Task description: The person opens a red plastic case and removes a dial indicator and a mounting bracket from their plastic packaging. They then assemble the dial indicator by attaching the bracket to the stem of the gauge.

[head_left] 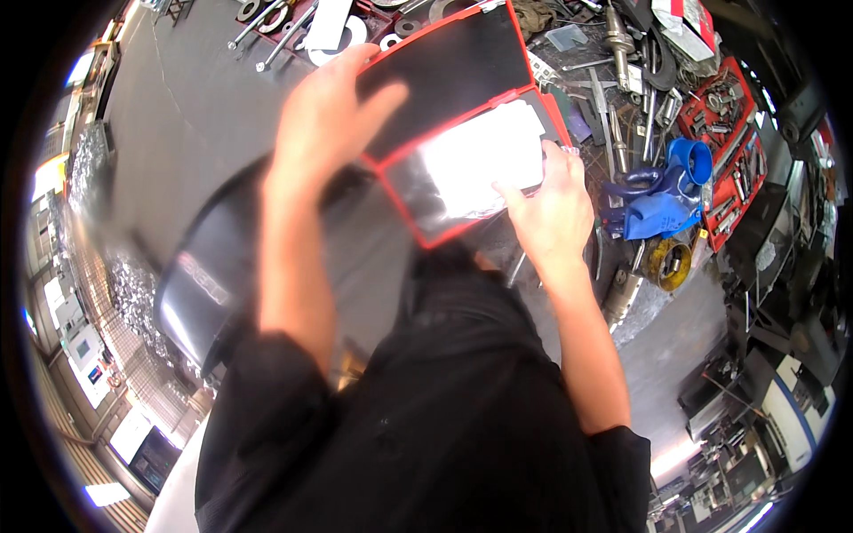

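Currently, a red-edged case (458, 75) is open before the person, with a white item (484, 160), probably paper though washed out by glare, in its near half. Both forearms extend forward. Left hand (327, 120): at the lid's left edge, thumb and forefinger apart; blur conceals whether they grip. Right hand (553, 209): pinching the white item's right side, thumb uppermost. Rightward, blue gloves (659, 211), metal tools (619, 40) and red trays (740, 139) crowd the work surface.

Pale, blurred lettering (203, 280) shows on the black shell (211, 253) and small dark print (670, 222) on the blue glove (653, 211), but both are too smeared or small for any word to be read.
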The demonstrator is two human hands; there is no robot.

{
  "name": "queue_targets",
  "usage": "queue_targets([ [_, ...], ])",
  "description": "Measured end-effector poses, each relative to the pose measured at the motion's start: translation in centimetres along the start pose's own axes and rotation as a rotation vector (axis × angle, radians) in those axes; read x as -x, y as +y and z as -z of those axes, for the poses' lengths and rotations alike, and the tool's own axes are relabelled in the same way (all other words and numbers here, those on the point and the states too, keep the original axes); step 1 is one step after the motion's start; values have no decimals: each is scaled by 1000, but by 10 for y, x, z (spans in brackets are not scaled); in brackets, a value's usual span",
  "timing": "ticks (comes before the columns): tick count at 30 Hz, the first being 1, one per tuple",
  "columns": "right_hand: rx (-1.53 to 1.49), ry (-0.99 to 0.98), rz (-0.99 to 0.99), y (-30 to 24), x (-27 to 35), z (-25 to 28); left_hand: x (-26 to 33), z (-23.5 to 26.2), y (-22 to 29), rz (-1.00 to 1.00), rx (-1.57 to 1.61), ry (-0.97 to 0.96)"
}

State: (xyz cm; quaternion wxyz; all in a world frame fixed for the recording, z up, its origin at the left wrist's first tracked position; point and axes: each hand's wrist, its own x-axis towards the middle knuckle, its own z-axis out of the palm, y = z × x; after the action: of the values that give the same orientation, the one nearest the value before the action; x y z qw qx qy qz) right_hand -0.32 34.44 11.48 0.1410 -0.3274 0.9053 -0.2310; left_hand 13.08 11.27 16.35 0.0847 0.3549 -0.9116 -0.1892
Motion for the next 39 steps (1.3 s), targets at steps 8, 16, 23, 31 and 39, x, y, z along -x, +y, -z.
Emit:
queue_targets([
  [8, -1192, 0, -366, 38, -5, 17, 16, -2, -21, 76, 49, 79],
  [16, -1697, -130, -523, 95, 28, 44, 18, -14, -35, 115, 74, 162],
  [23, -1436, -229, -446, 96, 48, 29, 21, -19, 10, -223, 159, 211],
  [31, -1397, -279, -414, 81, 55, 23, 13, -91, 54, -331, 130, -154],
  [39, -1411, -199, -446, 87, 61, 27, -1, -62, 39, -360, 201, -9],
])
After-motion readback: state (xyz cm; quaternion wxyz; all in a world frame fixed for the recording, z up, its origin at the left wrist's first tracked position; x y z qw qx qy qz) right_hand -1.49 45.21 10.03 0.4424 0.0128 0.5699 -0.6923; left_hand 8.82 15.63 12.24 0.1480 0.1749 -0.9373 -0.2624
